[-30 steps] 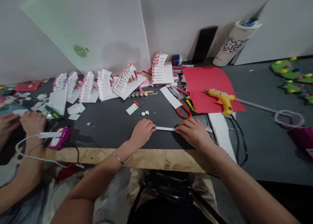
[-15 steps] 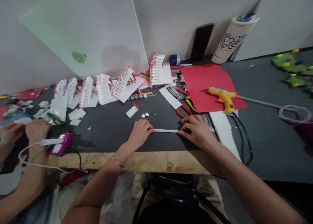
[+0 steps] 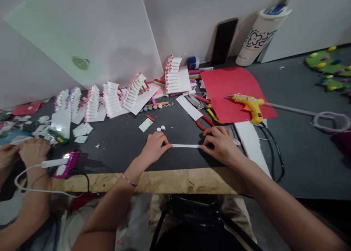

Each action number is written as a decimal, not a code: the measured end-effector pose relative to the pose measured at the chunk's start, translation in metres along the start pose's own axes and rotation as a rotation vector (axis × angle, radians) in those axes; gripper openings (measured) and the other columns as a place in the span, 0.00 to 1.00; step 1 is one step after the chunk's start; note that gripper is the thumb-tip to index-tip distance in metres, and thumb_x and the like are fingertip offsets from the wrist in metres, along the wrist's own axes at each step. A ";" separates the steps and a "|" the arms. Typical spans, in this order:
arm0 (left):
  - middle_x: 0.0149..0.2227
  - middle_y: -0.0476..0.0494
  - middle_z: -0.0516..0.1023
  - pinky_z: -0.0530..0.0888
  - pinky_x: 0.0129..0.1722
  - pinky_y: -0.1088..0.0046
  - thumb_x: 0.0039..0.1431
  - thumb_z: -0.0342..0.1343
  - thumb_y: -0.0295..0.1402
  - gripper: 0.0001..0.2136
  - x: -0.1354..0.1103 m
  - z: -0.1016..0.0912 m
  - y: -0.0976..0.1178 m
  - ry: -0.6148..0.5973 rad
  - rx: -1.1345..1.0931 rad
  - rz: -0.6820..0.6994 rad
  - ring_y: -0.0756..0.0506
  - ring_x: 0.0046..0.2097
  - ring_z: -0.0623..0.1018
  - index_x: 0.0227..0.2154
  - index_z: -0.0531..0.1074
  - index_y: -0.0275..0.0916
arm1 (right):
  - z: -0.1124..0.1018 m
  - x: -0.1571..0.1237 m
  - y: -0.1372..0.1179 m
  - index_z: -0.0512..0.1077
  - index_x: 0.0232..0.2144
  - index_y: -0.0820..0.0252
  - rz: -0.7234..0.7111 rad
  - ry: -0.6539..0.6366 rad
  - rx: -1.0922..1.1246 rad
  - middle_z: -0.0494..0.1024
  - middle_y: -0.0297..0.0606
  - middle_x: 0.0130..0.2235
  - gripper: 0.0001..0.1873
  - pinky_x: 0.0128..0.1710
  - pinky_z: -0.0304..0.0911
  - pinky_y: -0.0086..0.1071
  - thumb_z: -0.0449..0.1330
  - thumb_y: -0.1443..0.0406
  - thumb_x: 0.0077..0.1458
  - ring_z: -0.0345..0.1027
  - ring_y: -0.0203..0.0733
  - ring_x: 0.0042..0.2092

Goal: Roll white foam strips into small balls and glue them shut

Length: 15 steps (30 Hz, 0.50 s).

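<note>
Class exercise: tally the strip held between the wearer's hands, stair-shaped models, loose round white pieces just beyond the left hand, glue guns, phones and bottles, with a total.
Thin straight white strip: 1
White stair-shaped models: 6
Small round white pieces: 2
Yellow plastic glue gun: 1
Black rectangular phone: 1
White cylindrical bottle with blue lid: 1
Total: 12

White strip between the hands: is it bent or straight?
Straight: the white strip runs in one line from the left hand to the right hand.
</note>
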<state>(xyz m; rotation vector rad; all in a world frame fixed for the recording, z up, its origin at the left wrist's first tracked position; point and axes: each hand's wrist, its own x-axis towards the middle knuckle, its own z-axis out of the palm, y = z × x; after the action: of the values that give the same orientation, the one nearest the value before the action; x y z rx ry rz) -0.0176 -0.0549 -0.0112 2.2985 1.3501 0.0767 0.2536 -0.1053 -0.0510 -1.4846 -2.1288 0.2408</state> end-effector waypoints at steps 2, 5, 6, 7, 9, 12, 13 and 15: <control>0.33 0.48 0.73 0.60 0.41 0.67 0.59 0.60 0.37 0.11 0.003 -0.003 0.001 -0.023 0.013 -0.017 0.45 0.41 0.71 0.25 0.69 0.37 | 0.001 0.000 -0.002 0.71 0.19 0.57 0.025 0.007 -0.011 0.77 0.39 0.41 0.11 0.44 0.53 0.42 0.67 0.63 0.49 0.62 0.50 0.46; 0.33 0.48 0.73 0.61 0.40 0.68 0.59 0.60 0.36 0.11 0.005 -0.006 0.004 -0.043 0.031 -0.036 0.45 0.40 0.72 0.26 0.69 0.37 | 0.001 0.000 -0.004 0.71 0.20 0.57 0.057 0.016 -0.036 0.77 0.39 0.41 0.11 0.45 0.53 0.43 0.68 0.63 0.48 0.63 0.50 0.46; 0.35 0.47 0.73 0.61 0.40 0.69 0.59 0.60 0.36 0.09 0.005 -0.007 0.005 -0.040 0.034 -0.040 0.45 0.41 0.72 0.28 0.69 0.37 | 0.000 0.000 -0.005 0.72 0.22 0.56 0.063 0.019 -0.046 0.77 0.39 0.42 0.09 0.46 0.53 0.43 0.68 0.63 0.48 0.63 0.50 0.47; 0.37 0.47 0.74 0.62 0.40 0.69 0.59 0.60 0.35 0.07 0.005 -0.007 0.007 -0.035 0.037 -0.037 0.45 0.41 0.72 0.30 0.69 0.38 | -0.001 0.000 -0.005 0.73 0.25 0.56 0.064 0.021 -0.057 0.77 0.39 0.43 0.06 0.46 0.52 0.43 0.67 0.63 0.49 0.63 0.49 0.47; 0.40 0.46 0.74 0.63 0.41 0.68 0.60 0.59 0.33 0.05 0.003 -0.008 0.011 -0.032 0.052 -0.013 0.44 0.44 0.73 0.36 0.70 0.39 | -0.003 -0.001 -0.007 0.75 0.30 0.56 0.046 0.018 -0.081 0.77 0.40 0.45 0.05 0.47 0.52 0.43 0.66 0.62 0.51 0.63 0.49 0.47; 0.42 0.45 0.74 0.63 0.42 0.67 0.62 0.56 0.30 0.01 0.001 -0.008 0.018 -0.060 0.113 0.029 0.43 0.47 0.72 0.36 0.71 0.40 | -0.005 -0.001 -0.010 0.74 0.29 0.56 -0.006 0.004 -0.108 0.77 0.40 0.45 0.04 0.47 0.51 0.43 0.63 0.63 0.55 0.63 0.49 0.47; 0.41 0.45 0.74 0.63 0.42 0.66 0.62 0.55 0.30 0.01 0.001 -0.008 0.020 -0.073 0.135 0.035 0.42 0.47 0.72 0.35 0.71 0.39 | -0.005 -0.001 -0.011 0.73 0.28 0.57 -0.022 0.003 -0.111 0.77 0.40 0.44 0.05 0.47 0.51 0.43 0.62 0.64 0.56 0.63 0.48 0.47; 0.40 0.44 0.73 0.64 0.41 0.66 0.61 0.54 0.29 0.02 0.002 -0.009 0.022 -0.098 0.163 0.050 0.42 0.46 0.72 0.33 0.71 0.38 | -0.004 -0.001 -0.012 0.72 0.27 0.57 -0.048 0.009 -0.104 0.78 0.40 0.42 0.06 0.45 0.51 0.42 0.60 0.65 0.57 0.63 0.48 0.45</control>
<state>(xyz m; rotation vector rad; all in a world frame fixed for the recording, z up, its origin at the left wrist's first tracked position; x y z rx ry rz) -0.0009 -0.0593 0.0058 2.4358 1.2917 -0.1329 0.2459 -0.1110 -0.0428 -1.4873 -2.1963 0.1079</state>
